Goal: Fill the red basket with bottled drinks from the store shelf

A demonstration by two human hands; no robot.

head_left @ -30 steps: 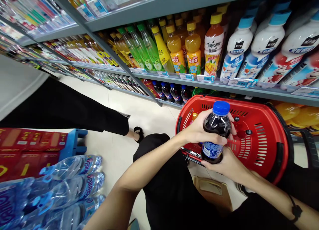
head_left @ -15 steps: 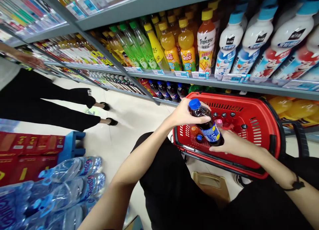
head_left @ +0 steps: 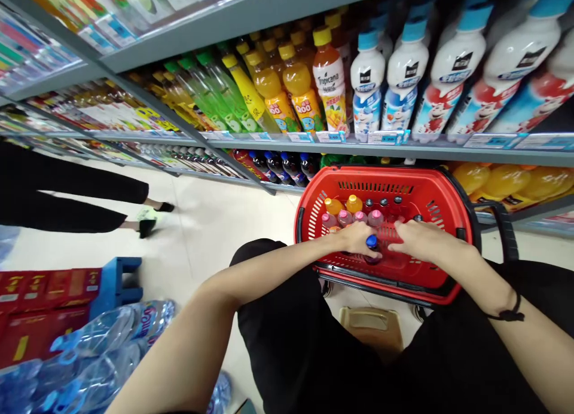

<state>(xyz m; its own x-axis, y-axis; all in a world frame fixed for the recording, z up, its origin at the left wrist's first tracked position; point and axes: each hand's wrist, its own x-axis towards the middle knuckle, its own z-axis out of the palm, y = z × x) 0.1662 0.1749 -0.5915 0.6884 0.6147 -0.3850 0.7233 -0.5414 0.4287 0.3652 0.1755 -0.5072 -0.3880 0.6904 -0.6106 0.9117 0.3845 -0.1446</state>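
A red shopping basket point(head_left: 448, 193) stands before my knees with several upright drink bottles in it. My left hand point(head_left: 356, 239) is down inside, its fingers and thumb closed around the neck of a blue-capped cola bottle point(head_left: 372, 242), whose body is mostly hidden. My right hand point(head_left: 419, 239) hovers over the basket just to the right of that bottle, thumb and fingers apart, holding nothing. Pink-capped bottles point(head_left: 345, 217) stand beyond my left hand, with orange juice bottles point(head_left: 354, 203) behind them. Some black-capped bottles point(head_left: 384, 202) are along the far wall.
Shelves of drinks rise ahead, with white blue-capped bottles point(head_left: 406, 73) and orange juices on them. The basket's black handle point(head_left: 504, 229) sticks out right. Large water bottles point(head_left: 103, 336) and red boxes point(head_left: 45, 318) are at the lower left. A person in black trousers point(head_left: 76, 187) stands left.
My left hand has lowered the cola bottle upright into the basket. My right hand has come off the bottle and opened. The view has shifted, and the other person appears farther left.
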